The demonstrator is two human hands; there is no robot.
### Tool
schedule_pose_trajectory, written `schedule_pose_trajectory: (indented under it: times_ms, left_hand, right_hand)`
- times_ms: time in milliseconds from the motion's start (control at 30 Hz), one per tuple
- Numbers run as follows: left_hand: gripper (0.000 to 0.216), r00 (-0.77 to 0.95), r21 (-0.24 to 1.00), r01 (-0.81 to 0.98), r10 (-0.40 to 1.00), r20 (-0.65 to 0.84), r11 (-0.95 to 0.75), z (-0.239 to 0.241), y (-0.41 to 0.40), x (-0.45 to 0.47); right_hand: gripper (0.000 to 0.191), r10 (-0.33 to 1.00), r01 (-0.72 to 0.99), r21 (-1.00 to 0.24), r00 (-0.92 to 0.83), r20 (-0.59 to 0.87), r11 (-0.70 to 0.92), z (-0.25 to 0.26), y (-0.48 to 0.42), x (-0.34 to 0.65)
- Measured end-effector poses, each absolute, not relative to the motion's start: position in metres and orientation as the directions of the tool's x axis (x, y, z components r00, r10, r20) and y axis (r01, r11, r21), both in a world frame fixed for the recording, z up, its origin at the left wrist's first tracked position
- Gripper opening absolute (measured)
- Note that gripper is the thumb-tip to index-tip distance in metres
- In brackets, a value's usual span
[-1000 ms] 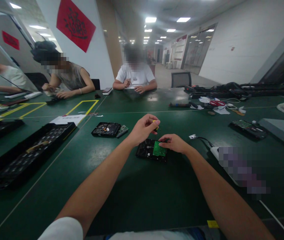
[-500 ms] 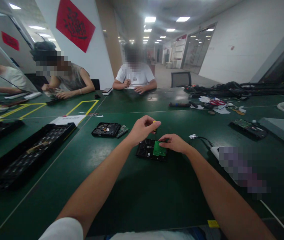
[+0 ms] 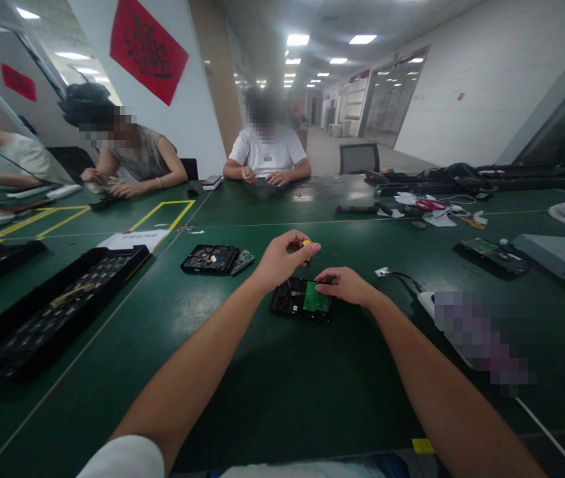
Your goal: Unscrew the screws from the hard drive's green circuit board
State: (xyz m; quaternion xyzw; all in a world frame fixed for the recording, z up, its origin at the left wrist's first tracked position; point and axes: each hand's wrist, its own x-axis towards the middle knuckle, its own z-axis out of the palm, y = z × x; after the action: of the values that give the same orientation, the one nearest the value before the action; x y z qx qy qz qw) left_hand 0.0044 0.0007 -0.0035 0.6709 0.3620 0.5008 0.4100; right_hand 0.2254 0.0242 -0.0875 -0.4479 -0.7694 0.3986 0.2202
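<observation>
A black hard drive (image 3: 286, 299) with a green circuit board (image 3: 316, 297) lies on the table before me. My left hand (image 3: 287, 255) pinches a small screwdriver (image 3: 307, 245) by its yellow top, above the drive's far edge. The shaft points down to the drive; its tip is too small to make out. My right hand (image 3: 346, 285) grips the drive's far right edge, thumb on the green board and fingers at the rim. Left of them lies a second hard drive (image 3: 210, 258), with a loose circuit board (image 3: 243, 261) against its right side.
Long black trays (image 3: 63, 305) stand on the left, one holding a brush-like tool (image 3: 70, 294). To the right are a white cabled device (image 3: 429, 302), another hard drive (image 3: 491, 255) and a grey box (image 3: 561, 255). Across the table (image 3: 202, 345) sit several people (image 3: 267, 153).
My hands keep nearly the same places on the screwdriver and the hard drive. Slightly more of the yellow top shows. The person opposite has lowered a hand.
</observation>
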Motion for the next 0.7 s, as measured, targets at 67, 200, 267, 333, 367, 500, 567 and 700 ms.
schedule_pose_trajectory:
  times_ms: [67, 200, 267, 333, 367, 500, 567, 700]
  left_hand:
    - [0.034, 0.241, 0.915, 0.050, 0.894, 0.378, -0.400, -0.0034, 0.0010, 0.0042]
    - [0.031, 0.270, 0.913, 0.000, 0.879, 0.393, -0.408, -0.0045, 0.0021, 0.0037]
    - [0.031, 0.276, 0.918, -0.031, 0.879, 0.388, -0.395, -0.0049, 0.0026, 0.0036]
    - [0.031, 0.288, 0.932, -0.087, 0.887, 0.361, -0.351, -0.0047, 0.0026, 0.0035]
    - [0.031, 0.296, 0.938, -0.121, 0.891, 0.345, -0.324, -0.0045, 0.0026, 0.0035]
    - [0.030, 0.309, 0.944, -0.187, 0.896, 0.318, -0.270, -0.0043, 0.0028, 0.0033]
    - [0.031, 0.281, 0.942, -0.154, 0.901, 0.330, -0.297, -0.0057, 0.0038, 0.0031]
    - [0.034, 0.228, 0.925, -0.026, 0.899, 0.374, -0.378, -0.0095, 0.0066, 0.0020]
  right_hand:
    - [0.036, 0.863, 0.512, -0.812, -0.504, -0.018, 0.281, -0.0883, 0.0245, 0.2254]
    - [0.037, 0.862, 0.508, -0.815, -0.507, -0.019, 0.280, -0.0882, 0.0246, 0.2254]
    - [0.038, 0.862, 0.507, -0.815, -0.507, -0.019, 0.280, -0.0879, 0.0245, 0.2253]
    - [0.038, 0.857, 0.506, -0.814, -0.515, -0.018, 0.287, -0.0878, 0.0245, 0.2252]
    - [0.038, 0.854, 0.503, -0.813, -0.521, -0.016, 0.292, -0.0878, 0.0245, 0.2252]
    - [0.039, 0.854, 0.490, -0.820, -0.520, -0.003, 0.295, -0.0881, 0.0246, 0.2250]
    - [0.038, 0.855, 0.487, -0.824, -0.519, -0.006, 0.289, -0.0880, 0.0245, 0.2250]
    - [0.038, 0.858, 0.492, -0.823, -0.513, -0.011, 0.283, -0.0883, 0.0245, 0.2250]
